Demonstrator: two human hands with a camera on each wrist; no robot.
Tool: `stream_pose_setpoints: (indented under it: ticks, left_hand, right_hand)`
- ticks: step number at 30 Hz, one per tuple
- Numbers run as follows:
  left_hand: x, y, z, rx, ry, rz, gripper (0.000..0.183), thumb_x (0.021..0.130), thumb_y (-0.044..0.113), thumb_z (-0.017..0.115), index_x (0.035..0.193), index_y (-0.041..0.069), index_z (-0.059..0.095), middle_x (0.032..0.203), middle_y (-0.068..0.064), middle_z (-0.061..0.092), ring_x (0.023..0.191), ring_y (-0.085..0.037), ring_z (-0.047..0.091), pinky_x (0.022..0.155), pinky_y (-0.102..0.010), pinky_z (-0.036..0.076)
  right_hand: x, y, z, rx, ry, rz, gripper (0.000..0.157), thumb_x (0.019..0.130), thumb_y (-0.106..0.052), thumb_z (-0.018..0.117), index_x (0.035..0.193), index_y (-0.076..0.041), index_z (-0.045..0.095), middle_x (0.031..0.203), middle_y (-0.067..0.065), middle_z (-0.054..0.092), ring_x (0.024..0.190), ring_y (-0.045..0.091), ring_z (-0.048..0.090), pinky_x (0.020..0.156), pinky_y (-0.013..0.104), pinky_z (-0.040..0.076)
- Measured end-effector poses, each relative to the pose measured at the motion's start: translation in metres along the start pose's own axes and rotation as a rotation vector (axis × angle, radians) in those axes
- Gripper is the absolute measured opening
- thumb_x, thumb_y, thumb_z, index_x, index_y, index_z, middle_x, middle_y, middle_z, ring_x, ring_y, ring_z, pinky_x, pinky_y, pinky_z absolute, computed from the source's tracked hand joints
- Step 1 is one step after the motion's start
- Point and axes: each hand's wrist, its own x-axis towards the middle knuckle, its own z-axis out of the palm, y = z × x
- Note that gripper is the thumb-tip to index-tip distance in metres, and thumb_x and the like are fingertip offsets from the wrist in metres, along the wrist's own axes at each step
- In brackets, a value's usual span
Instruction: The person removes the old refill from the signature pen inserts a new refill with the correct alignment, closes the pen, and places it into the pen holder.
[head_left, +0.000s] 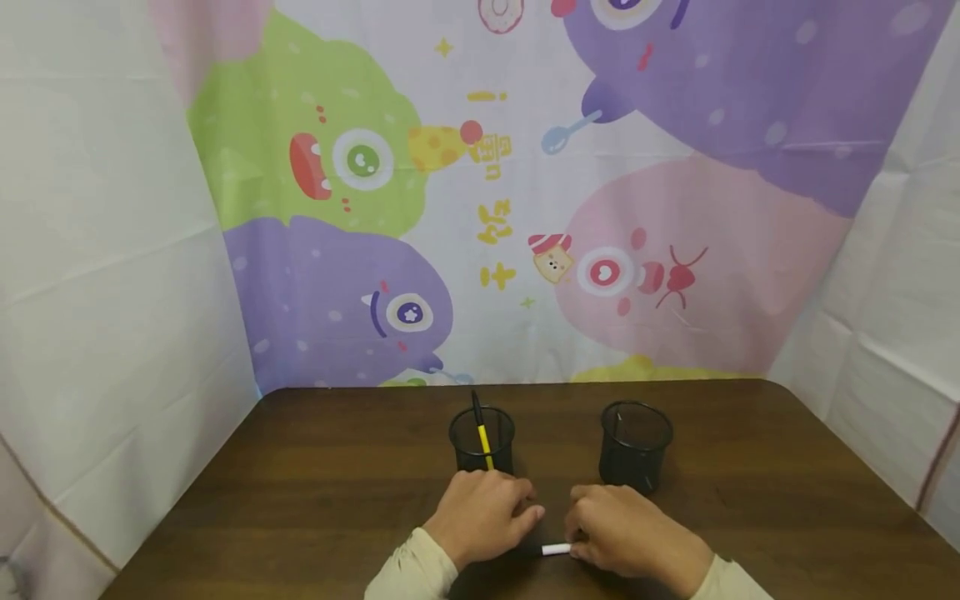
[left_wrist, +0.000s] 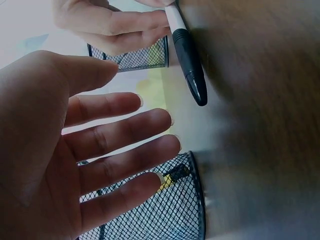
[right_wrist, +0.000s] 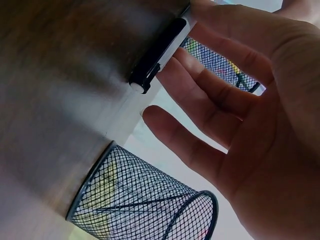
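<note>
Low over the table, my right hand [head_left: 626,529] pinches a white-and-black pen [left_wrist: 187,60] between thumb and fingers. Its dark tapered end points left, while a black clip runs along the other end in the right wrist view. My left hand [head_left: 480,517] holds nothing; its fingers [left_wrist: 130,125] are spread and slightly bent in the left wrist view, close to the pen. Just beyond this hand stands a black mesh cup [head_left: 461,450] with a yellow-and-black pen [head_left: 483,433] leaning in it. A second black mesh cup [head_left: 633,458] stands behind my right hand.
Both cups stand upright on the dark brown wooden table [head_left: 300,483], with a gap between them. A cloth printed with cartoon monsters [head_left: 480,208] hangs behind the table's back edge. White cloth [head_left: 112,250] hangs at both sides.
</note>
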Motion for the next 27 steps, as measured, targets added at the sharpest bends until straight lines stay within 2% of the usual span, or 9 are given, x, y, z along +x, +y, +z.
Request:
stream_pose_setpoints:
  ticks: [11, 17, 27]
  left_hand:
    - [-0.0019, -0.0039, 0.0021, 0.004, 0.002, -0.011, 0.02, 0.093, 0.043, 0.068, 0.095, 0.026, 0.077, 0.072, 0.021, 0.064, 0.06, 0.004, 0.054, 0.047, -0.021, 0.04]
    - [-0.0028, -0.0057, 0.0017, 0.014, -0.004, -0.016, 0.019, 0.093, 0.043, 0.067, 0.095, 0.027, 0.077, 0.071, 0.022, 0.062, 0.059, 0.004, 0.054, 0.047, -0.022, 0.04]
    - [-0.0036, -0.0067, 0.0024, 0.029, 0.019, -0.013, 0.02, 0.093, 0.044, 0.067, 0.096, 0.027, 0.077, 0.076, 0.02, 0.065, 0.063, 0.001, 0.059, 0.049, -0.024, 0.043]
  right_hand:
    - [-0.0017, 0.0005, 0.001, -0.027, 0.006, -0.004, 0.019, 0.078, -0.014, 0.08, 0.07, -0.026, 0.068, 0.076, -0.017, 0.044, 0.062, -0.002, 0.044, 0.05, 0.024, 0.042]
    - [-0.0002, 0.0014, 0.001, -0.028, 0.01, -0.014, 0.022, 0.078, -0.012, 0.078, 0.067, -0.024, 0.063, 0.075, -0.016, 0.041, 0.06, -0.002, 0.042, 0.049, 0.023, 0.04]
    - [0.0011, 0.0006, 0.0003, -0.056, 0.058, -0.018, 0.024, 0.078, -0.014, 0.077, 0.066, -0.025, 0.059, 0.08, -0.016, 0.047, 0.062, -0.003, 0.044, 0.05, 0.024, 0.042]
